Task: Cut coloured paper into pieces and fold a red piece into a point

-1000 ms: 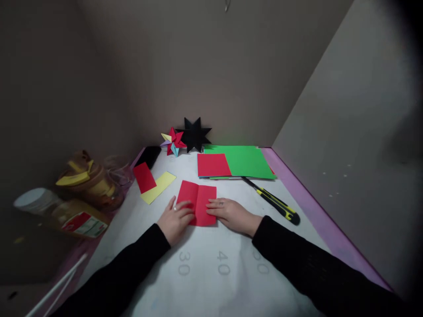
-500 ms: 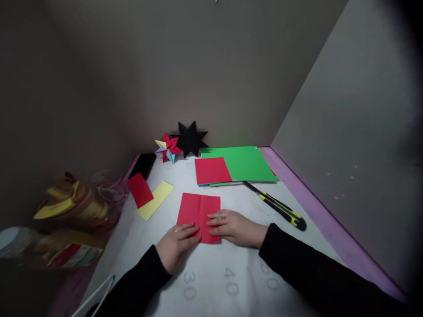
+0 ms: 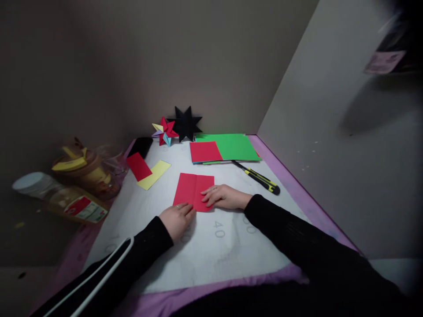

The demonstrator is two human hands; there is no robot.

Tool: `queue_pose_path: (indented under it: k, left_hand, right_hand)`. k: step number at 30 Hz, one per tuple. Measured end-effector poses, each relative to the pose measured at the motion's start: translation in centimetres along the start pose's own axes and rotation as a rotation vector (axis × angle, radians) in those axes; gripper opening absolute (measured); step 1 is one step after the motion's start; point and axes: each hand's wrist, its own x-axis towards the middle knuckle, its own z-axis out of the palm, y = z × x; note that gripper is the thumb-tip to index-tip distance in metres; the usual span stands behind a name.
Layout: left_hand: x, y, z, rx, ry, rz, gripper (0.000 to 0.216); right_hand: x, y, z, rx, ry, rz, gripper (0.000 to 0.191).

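A red sheet of paper with a crease down its middle lies unfolded in front of me on the white mat. My left hand rests with its fingertips on the paper's near left part. On the right half lies my right hand, its fingers spread and pressing down on the sheet. Both hands are open and neither grips anything.
Behind the paper, a smaller red sheet and a green sheet top a stack. A utility knife lies right of it. At left are red and yellow strips, a phone and a bottle. Folded paper stars stand at the back.
My view has shifted, so the table sits higher in the picture and its near edge shows. Both hands stay on the red paper, the left slightly nearer its bottom edge.
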Motion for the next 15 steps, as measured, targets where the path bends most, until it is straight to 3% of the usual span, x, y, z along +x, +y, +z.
queue_pose_path:
  k: [6, 15]
  left_hand:
    - [-0.7, 1.5, -0.6, -0.031, 0.008, -0.118, 0.041]
    - [-0.8, 1.8, 1.2, -0.177, 0.022, -0.075, 0.054]
  right_hand:
    - [0.5, -0.4, -0.2, 0.083, 0.06, 0.065, 0.013]
    - [2.8, -0.6, 1.1, -0.263, 0.269, 0.214, 0.02]
